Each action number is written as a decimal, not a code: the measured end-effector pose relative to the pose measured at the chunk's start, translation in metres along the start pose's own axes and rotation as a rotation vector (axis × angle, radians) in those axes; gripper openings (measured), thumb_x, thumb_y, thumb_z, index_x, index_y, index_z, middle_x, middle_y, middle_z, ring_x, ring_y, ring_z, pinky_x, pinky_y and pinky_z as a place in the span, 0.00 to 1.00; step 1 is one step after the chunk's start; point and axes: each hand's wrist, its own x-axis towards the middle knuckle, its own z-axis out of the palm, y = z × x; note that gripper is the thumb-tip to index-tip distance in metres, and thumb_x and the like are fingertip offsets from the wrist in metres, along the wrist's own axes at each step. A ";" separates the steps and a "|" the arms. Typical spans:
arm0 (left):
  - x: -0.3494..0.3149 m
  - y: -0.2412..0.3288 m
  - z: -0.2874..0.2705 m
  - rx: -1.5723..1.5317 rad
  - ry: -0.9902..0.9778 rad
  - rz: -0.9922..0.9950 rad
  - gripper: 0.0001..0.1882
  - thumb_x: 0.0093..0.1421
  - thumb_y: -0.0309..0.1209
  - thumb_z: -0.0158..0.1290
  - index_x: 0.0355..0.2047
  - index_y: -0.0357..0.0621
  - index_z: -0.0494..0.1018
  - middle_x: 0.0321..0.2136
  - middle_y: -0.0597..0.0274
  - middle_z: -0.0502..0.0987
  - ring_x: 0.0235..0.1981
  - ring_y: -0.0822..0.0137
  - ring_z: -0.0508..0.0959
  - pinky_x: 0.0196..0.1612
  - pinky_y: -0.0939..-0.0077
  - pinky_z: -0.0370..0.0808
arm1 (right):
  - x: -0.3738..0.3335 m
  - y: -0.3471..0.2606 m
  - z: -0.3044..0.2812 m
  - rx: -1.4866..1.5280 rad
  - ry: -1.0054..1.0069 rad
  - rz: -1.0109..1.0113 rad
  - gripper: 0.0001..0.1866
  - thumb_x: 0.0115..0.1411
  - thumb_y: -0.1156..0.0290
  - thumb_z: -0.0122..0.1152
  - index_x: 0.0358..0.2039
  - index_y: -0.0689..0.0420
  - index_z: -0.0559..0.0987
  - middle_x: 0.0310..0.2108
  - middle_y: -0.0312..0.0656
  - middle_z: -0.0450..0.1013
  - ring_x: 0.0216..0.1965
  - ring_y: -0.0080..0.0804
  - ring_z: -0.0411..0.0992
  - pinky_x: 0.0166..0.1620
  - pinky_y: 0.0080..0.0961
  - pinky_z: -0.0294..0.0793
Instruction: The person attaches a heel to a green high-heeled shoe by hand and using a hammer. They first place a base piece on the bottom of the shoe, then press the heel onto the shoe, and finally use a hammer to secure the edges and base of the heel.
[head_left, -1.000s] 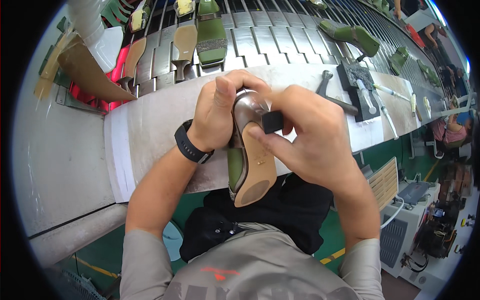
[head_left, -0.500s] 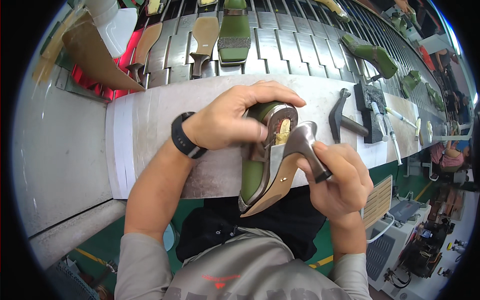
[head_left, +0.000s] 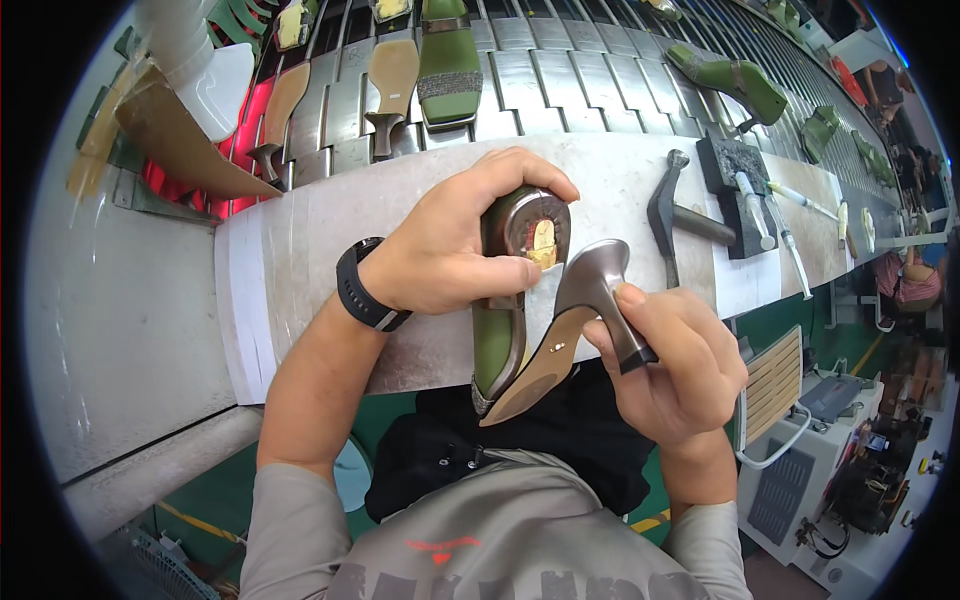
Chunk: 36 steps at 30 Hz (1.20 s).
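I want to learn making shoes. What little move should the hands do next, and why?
Probably swing the sole with its heel back onto the green shoe. The right hand holds it tilted away at the heel end, leaving the shoe's heel seat bare, while the left hand steadies the shoe.

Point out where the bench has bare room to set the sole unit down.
Bare bench top lies left of the left hand, up to the white sheet edge. A smaller patch sits between the green shoe and the hammer. Right of the hammer, tools crowd it.

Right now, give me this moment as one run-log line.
left hand: grips green shoe | right hand: holds sole with heel beside it | hammer: on bench
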 end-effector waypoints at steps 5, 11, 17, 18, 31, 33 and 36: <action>0.001 -0.008 0.015 -0.235 0.162 0.042 0.35 0.78 0.56 0.39 0.57 0.32 0.77 0.49 0.51 0.81 0.51 0.62 0.79 0.61 0.67 0.72 | 0.008 0.003 0.009 0.004 -0.066 0.012 0.25 0.44 0.87 0.76 0.47 0.67 0.85 0.28 0.42 0.80 0.23 0.33 0.75 0.25 0.26 0.74; -0.001 -0.011 0.020 -0.103 0.254 0.081 0.47 0.80 0.59 0.22 0.42 0.31 0.82 0.41 0.49 0.82 0.46 0.59 0.80 0.54 0.66 0.75 | 0.013 0.010 0.029 -0.018 -0.080 -0.085 0.26 0.40 0.82 0.74 0.45 0.69 0.84 0.27 0.41 0.77 0.22 0.32 0.73 0.24 0.27 0.72; -0.001 -0.014 0.019 -0.199 0.262 0.126 0.42 0.80 0.60 0.30 0.41 0.35 0.83 0.41 0.53 0.83 0.45 0.61 0.79 0.54 0.66 0.74 | 0.013 0.013 0.036 -0.035 -0.058 -0.161 0.23 0.43 0.77 0.74 0.43 0.69 0.85 0.28 0.40 0.75 0.22 0.30 0.72 0.24 0.25 0.72; -0.001 -0.014 0.019 -0.199 0.257 0.128 0.42 0.80 0.60 0.30 0.41 0.35 0.83 0.41 0.53 0.83 0.45 0.61 0.79 0.54 0.66 0.74 | 0.015 0.009 0.033 -0.026 -0.097 -0.139 0.23 0.45 0.80 0.76 0.44 0.69 0.84 0.29 0.42 0.77 0.23 0.33 0.74 0.25 0.27 0.73; -0.005 -0.009 0.014 -0.103 0.235 0.147 0.40 0.79 0.59 0.33 0.41 0.34 0.83 0.41 0.50 0.84 0.45 0.61 0.81 0.53 0.66 0.75 | 0.022 0.005 0.028 -0.017 -0.213 -0.108 0.22 0.45 0.85 0.73 0.45 0.71 0.84 0.30 0.45 0.78 0.25 0.36 0.76 0.27 0.30 0.76; -0.007 0.000 0.011 -0.026 0.176 0.053 0.23 0.74 0.44 0.50 0.41 0.34 0.83 0.40 0.52 0.84 0.45 0.63 0.81 0.52 0.68 0.75 | 0.019 0.011 0.036 -0.057 -0.146 -0.169 0.21 0.44 0.80 0.71 0.42 0.68 0.84 0.29 0.41 0.75 0.24 0.33 0.73 0.25 0.27 0.72; -0.006 0.005 0.011 -0.094 0.256 -0.004 0.13 0.66 0.32 0.55 0.41 0.34 0.82 0.40 0.53 0.83 0.44 0.64 0.81 0.52 0.70 0.75 | 0.019 0.025 0.044 -0.090 -0.083 -0.247 0.20 0.44 0.75 0.70 0.40 0.66 0.84 0.27 0.38 0.73 0.23 0.31 0.70 0.24 0.26 0.69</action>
